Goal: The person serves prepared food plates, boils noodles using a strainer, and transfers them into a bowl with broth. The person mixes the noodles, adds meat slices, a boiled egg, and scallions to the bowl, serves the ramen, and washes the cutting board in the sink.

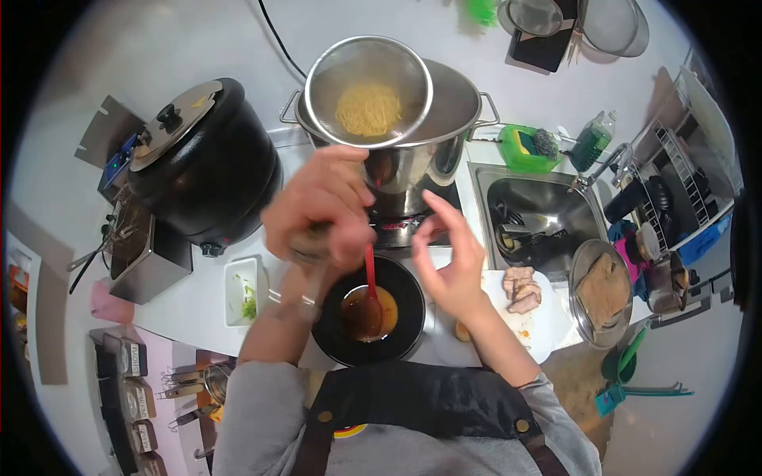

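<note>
My left hand, blurred by motion, is closed around the handle of a mesh strainer. The strainer is held over the rim of a large steel pot, with a clump of pale noodles in its mesh. Fingers apart and holding nothing, my right hand hovers in front of the pot, to the right of a black bowl. Brown broth and a red spoon are in that bowl, below my hands.
To the left stand a black soup kettle and a white dish with chopped greens. Sliced meat lies on a white board at right, beside a metal lid. Behind are a sink and a green sponge holder.
</note>
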Demonstrator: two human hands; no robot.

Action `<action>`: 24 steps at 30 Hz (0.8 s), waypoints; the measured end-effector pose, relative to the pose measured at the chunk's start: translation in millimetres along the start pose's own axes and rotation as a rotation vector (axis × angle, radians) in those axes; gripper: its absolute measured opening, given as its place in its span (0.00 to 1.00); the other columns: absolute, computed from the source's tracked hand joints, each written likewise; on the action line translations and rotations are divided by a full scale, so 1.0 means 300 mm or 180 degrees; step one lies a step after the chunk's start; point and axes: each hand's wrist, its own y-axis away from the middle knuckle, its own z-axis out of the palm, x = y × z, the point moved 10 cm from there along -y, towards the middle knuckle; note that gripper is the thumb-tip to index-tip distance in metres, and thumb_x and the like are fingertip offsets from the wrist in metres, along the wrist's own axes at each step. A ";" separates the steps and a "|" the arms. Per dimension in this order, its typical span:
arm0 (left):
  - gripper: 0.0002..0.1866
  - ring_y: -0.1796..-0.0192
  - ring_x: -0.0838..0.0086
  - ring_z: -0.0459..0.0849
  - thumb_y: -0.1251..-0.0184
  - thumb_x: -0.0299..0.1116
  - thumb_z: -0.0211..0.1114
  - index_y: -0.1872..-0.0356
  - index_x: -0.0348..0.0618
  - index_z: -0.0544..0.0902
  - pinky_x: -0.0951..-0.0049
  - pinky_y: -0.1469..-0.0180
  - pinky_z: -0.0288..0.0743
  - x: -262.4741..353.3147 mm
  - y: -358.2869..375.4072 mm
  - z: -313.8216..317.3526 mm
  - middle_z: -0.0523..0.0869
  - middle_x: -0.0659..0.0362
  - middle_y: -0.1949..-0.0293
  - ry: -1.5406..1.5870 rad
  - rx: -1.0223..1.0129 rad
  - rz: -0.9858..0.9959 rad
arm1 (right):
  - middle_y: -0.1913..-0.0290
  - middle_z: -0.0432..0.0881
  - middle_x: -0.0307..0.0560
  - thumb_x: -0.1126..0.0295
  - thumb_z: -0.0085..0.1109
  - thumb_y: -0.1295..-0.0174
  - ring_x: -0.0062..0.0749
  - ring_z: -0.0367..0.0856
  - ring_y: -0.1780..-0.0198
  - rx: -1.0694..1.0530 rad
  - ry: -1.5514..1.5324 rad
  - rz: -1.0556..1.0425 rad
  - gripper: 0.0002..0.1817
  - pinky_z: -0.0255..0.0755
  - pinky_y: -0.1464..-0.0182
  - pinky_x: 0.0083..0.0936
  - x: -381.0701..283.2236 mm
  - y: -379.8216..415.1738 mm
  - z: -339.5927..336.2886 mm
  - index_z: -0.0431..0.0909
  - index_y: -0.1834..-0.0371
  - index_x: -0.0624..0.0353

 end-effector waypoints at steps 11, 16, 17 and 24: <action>0.15 0.56 0.63 0.72 0.55 0.40 0.67 0.64 0.49 0.79 0.55 0.47 0.61 0.055 0.163 -0.039 0.77 0.58 0.64 -0.2140 -0.1300 -0.0582 | 0.71 0.73 0.46 0.85 0.58 0.56 0.37 0.76 0.70 -0.0652 -0.0143 -0.0475 0.25 0.72 0.67 0.29 -0.074 -0.082 0.190 0.76 0.50 0.59; 0.11 0.60 0.66 0.73 0.53 0.28 0.64 0.64 0.43 0.81 0.65 0.56 0.67 0.034 0.020 -0.195 0.77 0.57 0.64 -0.3101 -0.1015 -0.0580 | 0.75 0.71 0.45 0.86 0.56 0.55 0.35 0.73 0.74 -0.0653 -0.0264 -0.0611 0.25 0.69 0.71 0.28 -0.081 -0.087 0.195 0.77 0.50 0.57; 0.09 0.61 0.70 0.72 0.51 0.29 0.64 0.66 0.41 0.83 0.72 0.61 0.69 -0.004 -0.034 -0.199 0.76 0.57 0.63 -0.3414 -0.0996 -0.0781 | 0.74 0.71 0.45 0.86 0.56 0.55 0.35 0.73 0.74 -0.0688 -0.0278 -0.0612 0.25 0.69 0.71 0.28 -0.081 -0.086 0.198 0.77 0.50 0.57; 0.07 0.74 0.62 0.81 0.45 0.30 0.62 0.71 0.37 0.83 0.68 0.68 0.74 -0.382 -0.020 0.020 0.81 0.51 0.77 -0.3422 -0.2250 -0.1566 | 0.74 0.69 0.44 0.83 0.58 0.53 0.33 0.71 0.73 -0.0898 -0.0185 -0.0868 0.24 0.69 0.70 0.28 -0.070 -0.049 0.258 0.76 0.48 0.59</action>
